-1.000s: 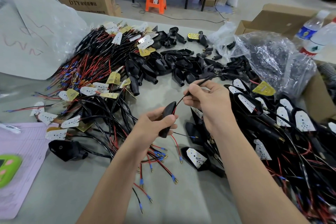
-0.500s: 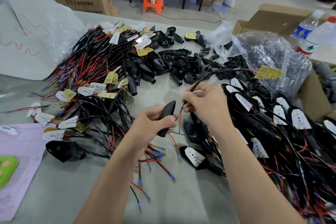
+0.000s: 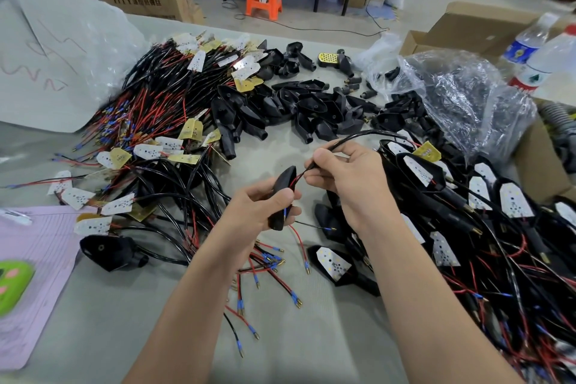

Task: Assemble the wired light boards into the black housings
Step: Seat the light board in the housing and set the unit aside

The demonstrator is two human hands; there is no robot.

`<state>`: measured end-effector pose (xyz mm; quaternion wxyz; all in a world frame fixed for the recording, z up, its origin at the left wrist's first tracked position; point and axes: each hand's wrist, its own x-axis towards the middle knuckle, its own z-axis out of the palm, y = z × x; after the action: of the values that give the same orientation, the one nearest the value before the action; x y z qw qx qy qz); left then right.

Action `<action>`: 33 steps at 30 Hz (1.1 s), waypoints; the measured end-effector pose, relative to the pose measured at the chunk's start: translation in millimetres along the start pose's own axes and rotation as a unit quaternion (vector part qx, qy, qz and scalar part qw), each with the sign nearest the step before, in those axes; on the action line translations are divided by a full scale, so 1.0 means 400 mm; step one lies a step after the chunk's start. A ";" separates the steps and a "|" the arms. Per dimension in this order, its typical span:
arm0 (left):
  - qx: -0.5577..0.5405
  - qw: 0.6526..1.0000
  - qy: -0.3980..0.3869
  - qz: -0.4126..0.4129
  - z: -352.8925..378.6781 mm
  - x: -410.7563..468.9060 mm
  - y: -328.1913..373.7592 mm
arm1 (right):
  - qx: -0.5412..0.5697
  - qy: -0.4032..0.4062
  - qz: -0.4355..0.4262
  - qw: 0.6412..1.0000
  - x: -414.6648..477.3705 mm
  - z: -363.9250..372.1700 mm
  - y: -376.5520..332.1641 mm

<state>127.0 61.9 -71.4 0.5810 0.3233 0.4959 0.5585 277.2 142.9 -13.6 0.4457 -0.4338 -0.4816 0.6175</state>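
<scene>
My left hand [image 3: 265,206] grips a black housing [image 3: 282,188] upright over the table's middle. My right hand [image 3: 346,178] pinches the black cable [image 3: 358,138] just above the housing's top. The cable arcs right to a yellow light board [image 3: 426,151]. Its red and black wire ends [image 3: 304,237] stick out below the housing. A heap of wired light boards [image 3: 149,153] lies at the left. Empty black housings [image 3: 305,109] are piled at the back centre. Assembled units [image 3: 486,206] with white boards lie at the right.
A lone black housing [image 3: 109,251] and a pink sheet [image 3: 28,259] lie at the near left. A clear plastic bag [image 3: 461,93], cardboard boxes [image 3: 480,31] and water bottles [image 3: 542,56] stand at the back right. A large plastic-wrapped sheet [image 3: 56,50] fills the back left.
The cable has been drawn further through the housing. The yellow board on its end rose, then moved in closer to my right hand. Both hands stay near the same spot.
</scene>
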 end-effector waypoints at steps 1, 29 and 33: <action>0.012 1.000 -0.011 -0.006 0.001 -0.003 0.003 | 0.008 -0.002 0.000 1.000 -0.001 0.002 -0.005; -0.066 0.997 0.040 -0.003 0.002 -0.003 0.001 | -0.139 -0.040 -0.004 0.990 -0.007 -0.013 -0.023; -0.050 0.998 0.028 0.012 0.012 -0.011 0.008 | -0.173 -0.035 -0.007 0.984 0.000 -0.008 -0.029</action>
<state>130.9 59.1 -66.2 0.5757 0.2844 0.4793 0.5983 281.9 145.1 -2.8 0.3508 -0.4798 -0.5993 0.5363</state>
